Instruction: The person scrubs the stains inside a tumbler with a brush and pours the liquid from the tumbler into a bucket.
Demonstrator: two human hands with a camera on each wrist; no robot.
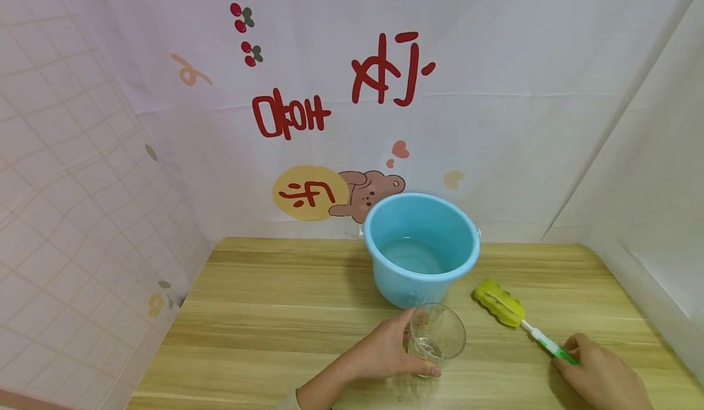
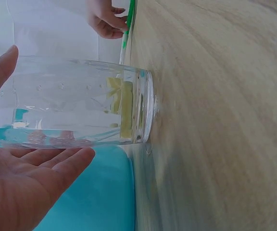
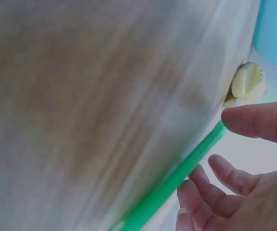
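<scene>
A clear drinking glass (image 1: 448, 336) stands upright on the table in front of the bucket. My left hand (image 1: 385, 349) holds it from the left, thumb on the near side and fingers behind. In the left wrist view, drops cling to the wall of the glass (image 2: 76, 96). A sponge bottle brush (image 1: 497, 303) lies to the right, its yellow-green head pointing away from me. My right hand (image 1: 602, 373) is at its green handle (image 3: 169, 183). Seen from the right wrist, the thumb and loosely bent fingers (image 3: 227, 173) are spread apart beside the handle.
A light blue bucket (image 1: 401, 291) with water in it stands just behind the glass, near the back of the wooden table (image 1: 264, 318). Printed cloth (image 1: 522, 153) hangs behind the table and along both sides. A few drops lie on the wood by the glass.
</scene>
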